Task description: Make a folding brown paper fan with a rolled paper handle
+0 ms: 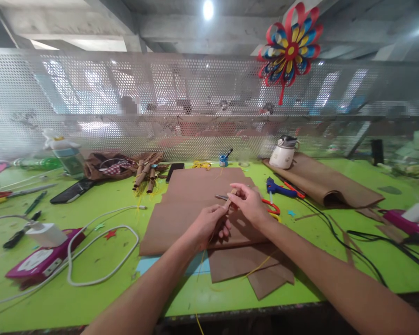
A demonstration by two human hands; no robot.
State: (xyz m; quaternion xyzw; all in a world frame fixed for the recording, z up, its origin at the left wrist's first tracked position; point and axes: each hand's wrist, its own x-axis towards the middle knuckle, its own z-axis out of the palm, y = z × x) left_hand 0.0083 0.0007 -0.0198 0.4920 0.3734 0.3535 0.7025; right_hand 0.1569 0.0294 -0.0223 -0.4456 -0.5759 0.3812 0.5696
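Between left hand (212, 221) and right hand (248, 204), a brown strip (228, 201) slants, pinched in each closed grip.

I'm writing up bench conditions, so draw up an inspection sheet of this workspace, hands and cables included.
Surface: green table, with small dark marks.
Job's things: narrow brown piece above brown sheets; scissors, partly hidden.
Clutter: red star at left; blue glue gun at right.
Hands: left hand and right hand both pinch the narrow brown piece.
Cables: white cable looped beside the pink power strip; black cables at right.
Surroundings: perforated screen behind; paper flower high at right.
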